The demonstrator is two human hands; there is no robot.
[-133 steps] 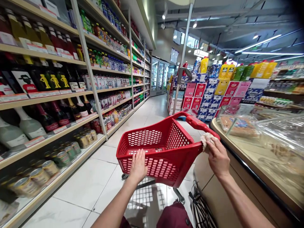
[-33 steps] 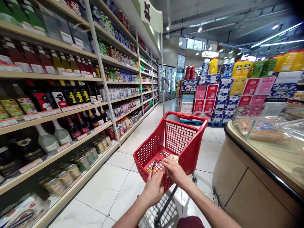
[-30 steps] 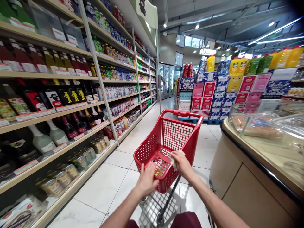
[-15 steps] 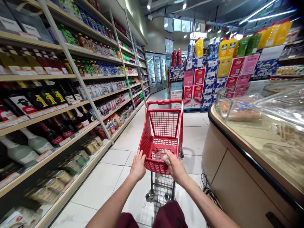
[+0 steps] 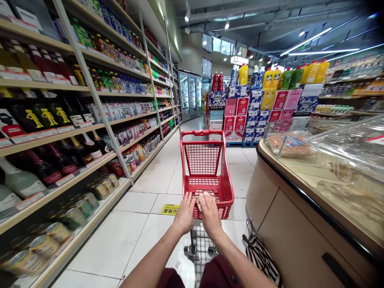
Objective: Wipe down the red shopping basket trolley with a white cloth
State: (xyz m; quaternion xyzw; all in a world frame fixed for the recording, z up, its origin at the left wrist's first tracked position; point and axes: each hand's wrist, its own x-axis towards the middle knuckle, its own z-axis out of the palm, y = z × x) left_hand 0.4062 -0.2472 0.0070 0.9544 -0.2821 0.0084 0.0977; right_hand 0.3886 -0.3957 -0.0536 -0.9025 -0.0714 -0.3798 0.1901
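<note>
A red plastic shopping cart (image 5: pixel 204 160) stands in front of me, its mesh basket tilted toward me. My left hand (image 5: pixel 184 214) rests at the near left corner of the basket, fingers stretched forward and lying over the rim. Close beside it, my right hand (image 5: pixel 211 214) lies on the near rim. Under its fingers it holds a crumpled whitish cloth or tissue (image 5: pixel 200 201), mostly covered by the hand. The near rim is partly hidden behind both hands.
Drink shelves (image 5: pixel 99 94) run along the left. A curved display counter (image 5: pixel 267 176) stands close on the right, with a striped bag (image 5: pixel 261 256) at its foot. Stacked drink boxes (image 5: pixel 237 116) stand ahead. A yellow floor sign (image 5: pixel 169 209) lies left of the cart.
My right hand has moved left along the near rim with the whitish cloth, close to my left hand. The cart has turned slightly, and the view has shifted to the right.
</note>
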